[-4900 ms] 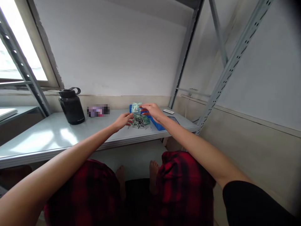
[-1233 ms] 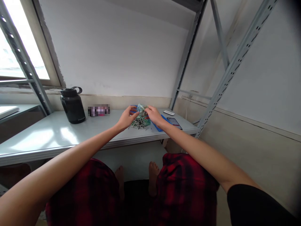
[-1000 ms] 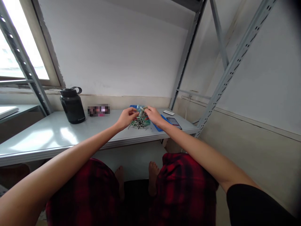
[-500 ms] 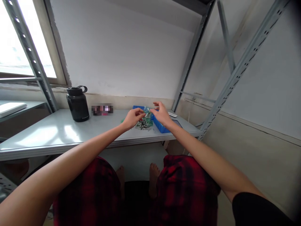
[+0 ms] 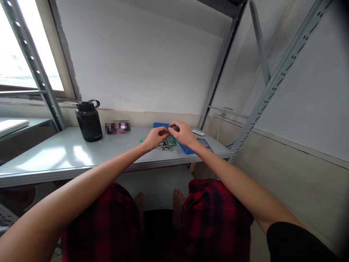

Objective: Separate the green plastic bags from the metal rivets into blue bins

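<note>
2 hands: left hand [image 5: 155,139] and right hand [image 5: 184,134], fingertips close together; cannot tell whether either grip holds anything.
Metal pieces [image 5: 166,146]: heaped on the tabletop [image 5: 120,149] with green plastic [image 5: 142,139], near the hands.
Blue containers [image 5: 187,149]: 1 behind the pieces, 1 beside.

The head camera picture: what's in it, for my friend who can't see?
A person's left hand and right hand are close together by a pile of thin metal pieces on a grey table. A blue bin sits right of the pile; a black bottle stands upright at the left.
</note>
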Demonstrator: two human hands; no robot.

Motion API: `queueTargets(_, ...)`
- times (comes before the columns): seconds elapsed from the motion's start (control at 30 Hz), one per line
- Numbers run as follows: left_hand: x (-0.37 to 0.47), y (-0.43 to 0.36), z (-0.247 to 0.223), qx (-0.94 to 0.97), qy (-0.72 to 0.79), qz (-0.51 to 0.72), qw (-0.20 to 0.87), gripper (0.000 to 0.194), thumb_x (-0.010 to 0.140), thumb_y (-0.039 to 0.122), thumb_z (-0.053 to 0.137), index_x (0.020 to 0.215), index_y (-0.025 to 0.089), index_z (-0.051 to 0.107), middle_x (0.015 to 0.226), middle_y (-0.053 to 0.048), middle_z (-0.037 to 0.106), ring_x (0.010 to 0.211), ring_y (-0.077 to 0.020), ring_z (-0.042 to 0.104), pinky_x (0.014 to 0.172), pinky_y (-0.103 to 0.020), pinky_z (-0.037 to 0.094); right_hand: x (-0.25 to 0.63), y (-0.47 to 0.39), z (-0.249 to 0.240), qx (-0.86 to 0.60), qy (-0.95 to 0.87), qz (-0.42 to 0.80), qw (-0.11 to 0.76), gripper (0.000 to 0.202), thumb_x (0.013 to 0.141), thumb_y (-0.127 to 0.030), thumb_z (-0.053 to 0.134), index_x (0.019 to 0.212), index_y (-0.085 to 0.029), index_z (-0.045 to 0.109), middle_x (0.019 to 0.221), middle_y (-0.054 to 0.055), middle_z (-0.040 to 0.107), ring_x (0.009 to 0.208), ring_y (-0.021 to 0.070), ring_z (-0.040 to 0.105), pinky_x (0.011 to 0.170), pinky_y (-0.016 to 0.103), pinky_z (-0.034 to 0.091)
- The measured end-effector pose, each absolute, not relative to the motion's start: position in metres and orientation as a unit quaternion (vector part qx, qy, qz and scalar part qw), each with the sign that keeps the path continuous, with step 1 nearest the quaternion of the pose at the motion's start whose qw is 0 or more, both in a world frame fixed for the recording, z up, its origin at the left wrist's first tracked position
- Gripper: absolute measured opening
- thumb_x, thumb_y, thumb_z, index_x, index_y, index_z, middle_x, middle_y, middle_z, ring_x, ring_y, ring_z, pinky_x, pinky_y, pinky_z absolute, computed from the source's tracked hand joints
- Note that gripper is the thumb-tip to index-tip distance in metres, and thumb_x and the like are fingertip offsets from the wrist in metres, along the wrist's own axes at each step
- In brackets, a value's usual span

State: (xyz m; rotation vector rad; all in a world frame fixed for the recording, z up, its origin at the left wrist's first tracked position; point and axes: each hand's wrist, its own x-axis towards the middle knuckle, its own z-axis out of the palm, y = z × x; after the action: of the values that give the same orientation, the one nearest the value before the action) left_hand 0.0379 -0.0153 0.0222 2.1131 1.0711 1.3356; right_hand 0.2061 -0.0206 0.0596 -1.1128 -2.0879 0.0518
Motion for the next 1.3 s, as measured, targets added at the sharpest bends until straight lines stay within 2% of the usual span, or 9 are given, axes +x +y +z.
queueTargets(0.13, 0.037, -0.019, 0.023, 0.768, 0.372, 0.470, 0.227, 0.022, 0.086, 0.037, 0.060, 0.089, 0.017, 0.071, 0.090, -0.006, 0.072, 0.083, -0.0195, 0.063, 0.078, -0.033, 0.049, 0.209, -0.014, 0.057, -0.432, -0.809, 0.028, 0.398, 0.016, 0.084, -0.028, 0.055, 0.084, -0.018, 0.067, 0.092, 0.007, 0.069, 0.088, 0.0208, 0.061, 0.083, 0.035, 0.047)
queueTargets(0.33, 0.037, -0.017, 0.022, 0.727, 0.407, 0.525, 0.174, 0.033, 0.089, 0.037, 0.057, 0.116, 0.018, 0.064, 0.117, -0.011, 0.065, 0.096, -0.0209, 0.064, 0.086, -0.035, 0.050, 0.215, -0.011, 0.059, -0.394, -0.819, 0.077, 0.411, 0.031, 0.077, -0.013, 0.052, 0.105, -0.017, 0.065, 0.110, 0.010, 0.067, 0.095, 0.0209, 0.062, 0.087, 0.036, 0.048)
queueTargets(0.4, 0.035, -0.014, 0.021, 0.729, 0.405, 0.507, 0.217, 0.035, 0.089, 0.037, 0.059, 0.117, 0.017, 0.063, 0.107, -0.010, 0.068, 0.088, -0.0200, 0.066, 0.080, -0.034, 0.052, 0.216, -0.014, 0.060, -0.373, -0.835, 0.082, 0.396, 0.033, 0.077, -0.012, 0.051, 0.106, -0.018, 0.065, 0.112, 0.009, 0.067, 0.096, 0.0209, 0.061, 0.087, 0.036, 0.049)
queueTargets(0.5, 0.030, -0.012, 0.020, 0.729, 0.396, 0.469, 0.303, 0.030, 0.084, 0.040, 0.065, 0.104, 0.016, 0.064, 0.078, -0.005, 0.069, 0.069, -0.0182, 0.066, 0.065, -0.030, 0.051, 0.215, -0.016, 0.059, -0.356, -0.851, 0.072, 0.380, 0.036, 0.076, -0.012, 0.051, 0.109, -0.019, 0.064, 0.116, 0.009, 0.065, 0.099, 0.0210, 0.061, 0.088, 0.036, 0.049)
queueTargets(0.63, 0.026, -0.012, 0.022, 0.689, 0.412, 0.507, 0.314, 0.029, 0.077, 0.040, 0.073, 0.089, 0.018, 0.058, 0.062, 0.000, 0.063, 0.059, -0.0173, 0.064, 0.058, -0.028, 0.048, 0.215, -0.013, 0.054, -0.396, -0.818, 0.099, 0.405, 0.046, 0.080, -0.021, 0.057, 0.126, -0.018, 0.054, 0.126, 0.012, 0.061, 0.091, 0.0194, 0.064, 0.086, 0.036, 0.050)
queueTargets(0.8, 0.025, -0.012, 0.023, 0.679, 0.412, 0.516, 0.319, 0.029, 0.076, 0.040, 0.073, 0.084, 0.018, 0.055, 0.063, 0.000, 0.065, 0.058, -0.0170, 0.064, 0.057, -0.028, 0.047, 0.218, -0.008, 0.048, -0.431, -0.803, 0.171, 0.375, 0.048, 0.087, -0.036, 0.058, 0.131, -0.018, 0.050, 0.104, 0.008, 0.069, 0.085, 0.0180, 0.064, 0.082, 0.033, 0.049)
queueTargets(0.93, 0.026, -0.013, 0.023, 0.686, 0.416, 0.509, 0.313, 0.029, 0.076, 0.039, 0.073, 0.084, 0.018, 0.056, 0.062, 0.000, 0.064, 0.056, -0.0160, 0.062, 0.057, -0.027, 0.046, 0.219, -0.005, 0.046, -0.432, -0.807, 0.182, 0.360, 0.038, 0.089, -0.035, 0.055, 0.124, -0.019, 0.055, 0.092, 0.005, 0.070, 0.076, 0.0156, 0.062, 0.076, 0.030, 0.048)
queueTargets(1.13, 0.026, -0.015, 0.022, 0.694, 0.429, 0.484, 0.317, 0.025, 0.081, 0.038, 0.068, 0.088, 0.018, 0.056, 0.064, 0.000, 0.063, 0.058, -0.0158, 0.063, 0.056, -0.026, 0.046, 0.221, -0.001, 0.042, -0.433, -0.810, 0.169, 0.359, 0.033, 0.087, -0.035, 0.056, 0.115, -0.019, 0.060, 0.088, 0.003, 0.069, 0.075, 0.0151, 0.060, 0.074, 0.027, 0.047)
queueTargets(1.3, 0.022, -0.010, 0.015, 0.720, 0.461, 0.436, 0.282, 0.031, 0.085, 0.038, 0.061, 0.109, 0.018, 0.058, 0.078, -0.005, 0.068, 0.066, -0.0190, 0.066, 0.058, -0.027, 0.048, 0.225, 0.002, 0.047, -0.453, -0.808, 0.144, 0.347, 0.033, 0.088, -0.033, 0.052, 0.117, -0.017, 0.059, 0.086, 0.004, 0.068, 0.072, 0.0162, 0.059, 0.071, 0.028, 0.045)
